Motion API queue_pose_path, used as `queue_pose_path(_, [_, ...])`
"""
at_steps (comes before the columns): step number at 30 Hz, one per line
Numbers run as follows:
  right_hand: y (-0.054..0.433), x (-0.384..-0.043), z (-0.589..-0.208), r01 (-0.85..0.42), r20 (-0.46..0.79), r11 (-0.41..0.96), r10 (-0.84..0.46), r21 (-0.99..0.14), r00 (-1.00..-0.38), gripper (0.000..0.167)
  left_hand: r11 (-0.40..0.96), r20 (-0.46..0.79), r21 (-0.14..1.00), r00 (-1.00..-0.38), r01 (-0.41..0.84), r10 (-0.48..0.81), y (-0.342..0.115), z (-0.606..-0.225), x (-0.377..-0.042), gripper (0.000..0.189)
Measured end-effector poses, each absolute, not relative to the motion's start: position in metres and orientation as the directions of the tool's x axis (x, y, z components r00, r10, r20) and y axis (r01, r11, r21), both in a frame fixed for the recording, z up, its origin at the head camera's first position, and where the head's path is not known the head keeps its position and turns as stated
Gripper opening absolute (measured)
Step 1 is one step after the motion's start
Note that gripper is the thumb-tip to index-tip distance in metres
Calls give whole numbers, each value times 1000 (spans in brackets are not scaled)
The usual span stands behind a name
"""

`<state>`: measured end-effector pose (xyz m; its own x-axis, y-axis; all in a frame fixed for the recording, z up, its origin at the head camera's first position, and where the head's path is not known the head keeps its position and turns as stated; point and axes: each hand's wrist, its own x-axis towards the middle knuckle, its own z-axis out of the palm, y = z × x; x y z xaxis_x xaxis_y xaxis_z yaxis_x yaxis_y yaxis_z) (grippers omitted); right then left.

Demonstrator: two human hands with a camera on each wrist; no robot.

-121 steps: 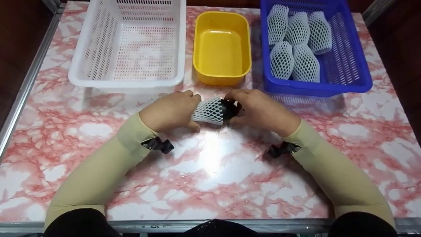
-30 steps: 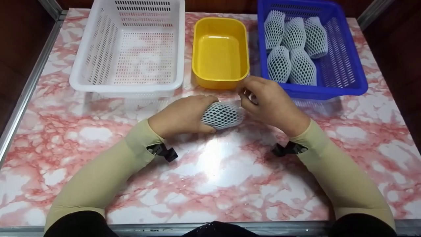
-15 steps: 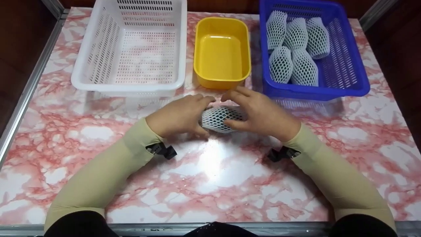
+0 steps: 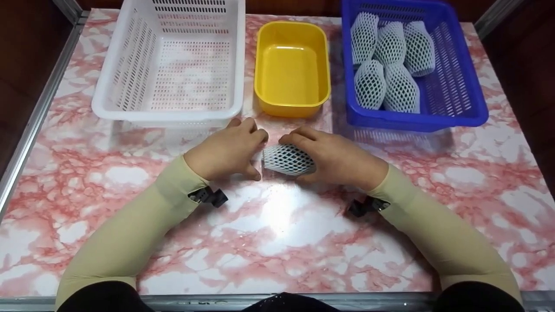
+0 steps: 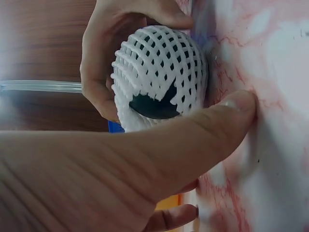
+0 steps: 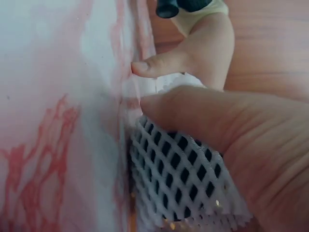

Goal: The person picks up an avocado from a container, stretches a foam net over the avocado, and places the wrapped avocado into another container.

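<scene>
A white foam fruit net (image 4: 286,159) lies in front of the yellow tub, stretched over a dark, rounded fruit. My right hand (image 4: 342,160) grips its right end, fingers over the far side and thumb on the near side. At the net's left end, my left hand (image 4: 223,151) stands a little apart, with thumb and fingers spread around that end. Through the net's gathered mouth the dark fruit (image 5: 154,107) shows in the left wrist view. The right wrist view has the net's mesh (image 6: 178,169) below the right thumb.
Behind the hands stand a white perforated basket (image 4: 168,115), a yellow tub (image 4: 292,110) and a blue basket (image 4: 420,121). Several netted fruits (image 4: 401,86) lie in the blue basket's left part. The tabletop (image 4: 277,242) is red-and-white marbled.
Four seconds ago the fruit's right half was bare; the net now covers it. My left hand has let go and drawn left, while my right hand has taken hold of the right end.
</scene>
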<state>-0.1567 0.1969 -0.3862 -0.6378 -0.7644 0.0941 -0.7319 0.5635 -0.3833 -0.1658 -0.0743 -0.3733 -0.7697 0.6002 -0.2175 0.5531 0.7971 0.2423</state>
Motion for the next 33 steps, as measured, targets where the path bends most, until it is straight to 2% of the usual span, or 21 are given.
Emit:
queue_pose_path(5, [201,-160,-386,-726,147,521,-758,-448,-635,79,793,-202,239,-770,560,605,-74,-372,-166,70])
queue_pose_path(8, [204,-164,-383,-657,149,483,-729,-579,-668,84,790,-192,260,-772,555,605,-75,-371,-166,74])
queue_pose_path(10, [206,-166,-384,-516,124,408,-682,-753,-720,82,791,-185,280,-778,545,601,-74,-370,-166,79])
queue_pose_path(11, [207,-167,-384,-408,109,324,-655,-854,-748,79,790,-182,287,-779,542,600,-74,-370,-166,77])
queue_pose_path(13, [208,-168,-388,-145,80,54,-625,-988,-776,72,786,-174,293,-778,545,604,-74,-370,-165,71])
queue_pose_path(14, [208,-169,-390,-1,67,-105,-628,-995,-776,70,785,-174,289,-777,548,605,-73,-370,-165,69])
queue_pose_path(16, [208,-171,-394,268,56,-366,-675,-891,-735,67,787,-178,271,-774,554,607,-71,-370,-165,62])
queue_pose_path(17, [207,-171,-395,393,46,-439,-712,-808,-701,67,790,-187,263,-774,554,605,-70,-371,-165,60])
queue_pose_path(19, [206,-173,-397,581,16,-483,-777,-655,-629,68,799,-203,247,-777,548,595,-70,-371,-165,63])
queue_pose_path(21, [205,-175,-399,689,-20,-482,-812,-542,-583,63,809,-218,236,-782,539,584,-70,-372,-165,67])
queue_pose_path(24, [205,-176,-402,749,-69,-474,-823,-462,-563,63,816,-233,226,-784,532,575,-71,-373,-165,71])
queue_pose_path(27, [207,-177,-402,764,-90,-477,-821,-435,-564,67,815,-233,224,-783,534,577,-71,-373,-165,73])
queue_pose_path(33, [209,-180,-400,740,-107,-467,-808,-484,-580,64,812,-222,221,-783,540,581,-72,-371,-164,76])
